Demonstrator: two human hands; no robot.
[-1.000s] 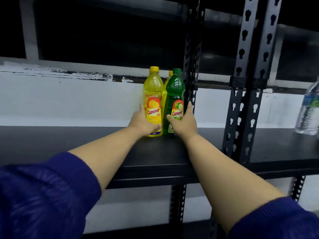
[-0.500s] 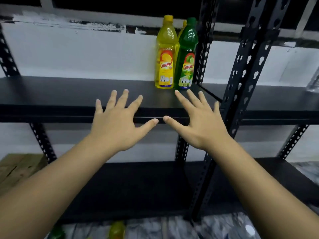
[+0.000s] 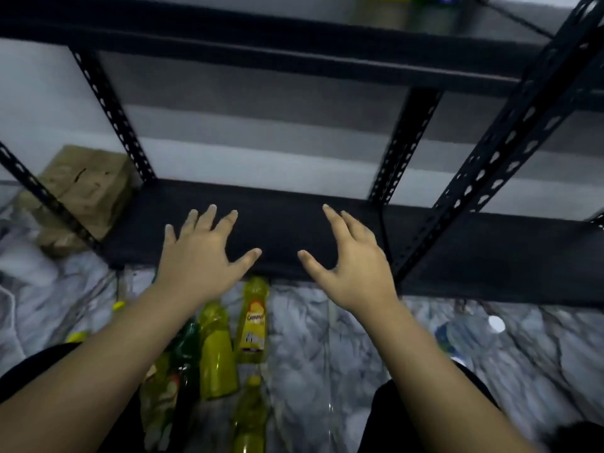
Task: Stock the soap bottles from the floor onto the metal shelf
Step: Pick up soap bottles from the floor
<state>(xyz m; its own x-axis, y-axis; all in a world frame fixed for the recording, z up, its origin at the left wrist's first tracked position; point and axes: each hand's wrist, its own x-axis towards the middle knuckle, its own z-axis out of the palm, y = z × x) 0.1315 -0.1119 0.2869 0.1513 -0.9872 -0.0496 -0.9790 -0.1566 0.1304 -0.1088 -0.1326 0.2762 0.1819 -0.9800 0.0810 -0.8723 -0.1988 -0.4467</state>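
Head view looked down past two bare forearms at the floor in front of the metal shelf (image 3: 294, 223). Left hand (image 3: 199, 256) and right hand (image 3: 353, 266) both hung in the air over the front edge of the lowest shelf board, each grip spread wide with fingers apart and pinching nothing. Soap bottles lay on the marbled floor (image 3: 359, 354) beneath and between the arms: a labelled yellow bottle (image 3: 253, 325) filled with yellow liquid just below the shelf edge, a second yellow bottle (image 3: 217, 354) touching its left side, a dark green bottle (image 3: 186, 348) partly hidden by the left forearm, and another yellow bottle (image 3: 250, 416) nearer the camera. All were blurred, so caps and fill levels could not be told. A clear bottle with a white cap (image 3: 496, 323) lay well apart to the right. A brown cardboard box (image 3: 85, 188) stood behind the shelf's left posts.
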